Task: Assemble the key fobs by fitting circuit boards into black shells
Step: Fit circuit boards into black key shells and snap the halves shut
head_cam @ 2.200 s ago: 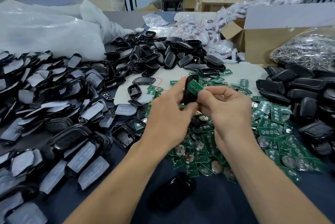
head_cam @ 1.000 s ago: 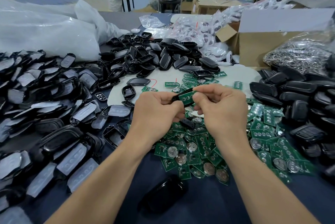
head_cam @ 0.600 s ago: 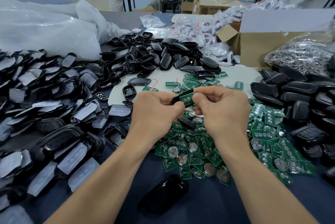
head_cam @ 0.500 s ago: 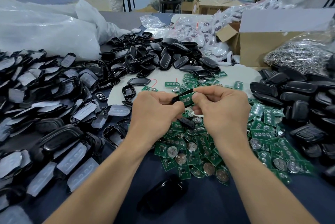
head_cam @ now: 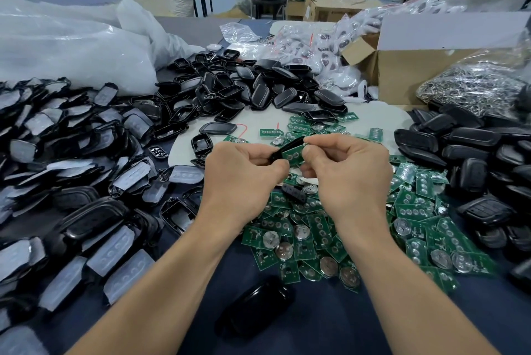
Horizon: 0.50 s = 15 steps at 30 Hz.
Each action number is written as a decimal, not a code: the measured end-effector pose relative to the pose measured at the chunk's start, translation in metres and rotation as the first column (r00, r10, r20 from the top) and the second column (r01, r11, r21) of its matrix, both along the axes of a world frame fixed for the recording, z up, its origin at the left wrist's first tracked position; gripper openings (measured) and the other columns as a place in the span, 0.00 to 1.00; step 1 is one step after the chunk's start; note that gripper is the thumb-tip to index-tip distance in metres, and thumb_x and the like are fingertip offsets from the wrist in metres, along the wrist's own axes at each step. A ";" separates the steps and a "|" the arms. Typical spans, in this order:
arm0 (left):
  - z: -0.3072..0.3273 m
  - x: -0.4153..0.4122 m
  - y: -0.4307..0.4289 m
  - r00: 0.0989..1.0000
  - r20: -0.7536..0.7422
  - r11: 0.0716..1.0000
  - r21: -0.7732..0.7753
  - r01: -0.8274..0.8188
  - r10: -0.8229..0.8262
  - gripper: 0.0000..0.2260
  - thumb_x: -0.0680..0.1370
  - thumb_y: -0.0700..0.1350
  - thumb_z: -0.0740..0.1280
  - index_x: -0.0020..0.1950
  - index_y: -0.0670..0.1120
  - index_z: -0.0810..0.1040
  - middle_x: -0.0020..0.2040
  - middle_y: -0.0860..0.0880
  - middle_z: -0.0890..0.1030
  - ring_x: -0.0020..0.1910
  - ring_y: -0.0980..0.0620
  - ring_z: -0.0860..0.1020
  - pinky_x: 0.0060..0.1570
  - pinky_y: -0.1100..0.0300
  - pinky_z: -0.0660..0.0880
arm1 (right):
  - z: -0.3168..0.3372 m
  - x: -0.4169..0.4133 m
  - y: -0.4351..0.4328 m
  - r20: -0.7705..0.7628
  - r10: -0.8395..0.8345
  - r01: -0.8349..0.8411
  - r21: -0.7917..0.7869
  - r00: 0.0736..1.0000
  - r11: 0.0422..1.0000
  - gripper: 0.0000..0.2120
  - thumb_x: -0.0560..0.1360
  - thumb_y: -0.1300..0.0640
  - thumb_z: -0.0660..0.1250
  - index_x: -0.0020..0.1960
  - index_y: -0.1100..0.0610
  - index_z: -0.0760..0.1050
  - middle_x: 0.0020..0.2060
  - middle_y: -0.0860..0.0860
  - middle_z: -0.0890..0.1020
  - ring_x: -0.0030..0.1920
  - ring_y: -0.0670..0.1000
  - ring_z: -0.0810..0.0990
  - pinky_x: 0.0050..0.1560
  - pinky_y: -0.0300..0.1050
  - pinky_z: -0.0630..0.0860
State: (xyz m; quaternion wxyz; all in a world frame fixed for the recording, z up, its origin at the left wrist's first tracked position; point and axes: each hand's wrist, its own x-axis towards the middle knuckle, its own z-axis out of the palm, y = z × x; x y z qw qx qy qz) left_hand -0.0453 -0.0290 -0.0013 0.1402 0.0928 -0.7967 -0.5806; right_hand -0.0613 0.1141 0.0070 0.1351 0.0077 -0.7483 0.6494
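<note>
Held up at mid-frame, above the green heap: a black shell, tilted, lying long from 8 o'clock up to 2 o'clock, lower end toward the left hand, upper end toward the right. Against its near side, a green circuit board on the same slant, round contact pads facing the camera. Fully seated in the shell or not: cannot tell.

Left hand at 9 o'clock of the shell, knuckles up, fingers curled, pinching the shell's lower end between thumb and forefinger. Right hand at 3 o'clock, fingers curled likewise, grasping the upper end, thumb tip on the board. Both forearms bare, rising from the bottom edge and converging toward the middle.

Below the hands, at 6 o'clock: loose boards heaped on the dark table, many carrying coin cells. At 12 o'clock, a mound of empty shells. At 9 o'clock, shells with translucent button pads. At 3 o'clock, closed black fobs. Near the bottom edge, between the forearms, one lone fob lying flat.
</note>
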 end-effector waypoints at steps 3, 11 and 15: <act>0.004 0.001 0.001 1.000 -0.002 1.000 0.024 0.013 -0.013 0.09 0.69 0.45 0.78 0.40 0.61 0.88 0.35 0.55 0.87 0.39 0.46 0.87 0.46 0.43 0.85 | 0.000 -0.001 0.000 0.007 0.001 -0.001 -0.028 1.000 1.000 0.11 0.75 0.65 0.76 0.43 0.49 0.85 0.32 0.44 0.86 0.31 0.47 0.86 0.34 0.36 0.81; 0.006 0.001 0.003 0.999 -0.034 0.999 0.049 0.023 -0.021 0.08 0.67 0.48 0.76 0.41 0.61 0.88 0.34 0.52 0.87 0.40 0.40 0.86 0.43 0.40 0.84 | -0.003 0.000 -0.001 -0.016 -0.003 0.002 -0.058 1.000 0.998 0.11 0.75 0.66 0.75 0.45 0.49 0.86 0.33 0.45 0.87 0.32 0.49 0.87 0.37 0.40 0.84; 0.007 0.002 0.004 0.999 -0.036 0.999 0.042 -0.004 0.006 0.08 0.69 0.44 0.78 0.39 0.58 0.89 0.33 0.52 0.86 0.39 0.39 0.86 0.41 0.39 0.84 | -0.003 0.000 -0.001 -0.036 -0.001 -0.001 -0.048 0.999 0.999 0.11 0.75 0.66 0.75 0.45 0.49 0.86 0.33 0.45 0.87 0.33 0.49 0.87 0.38 0.43 0.84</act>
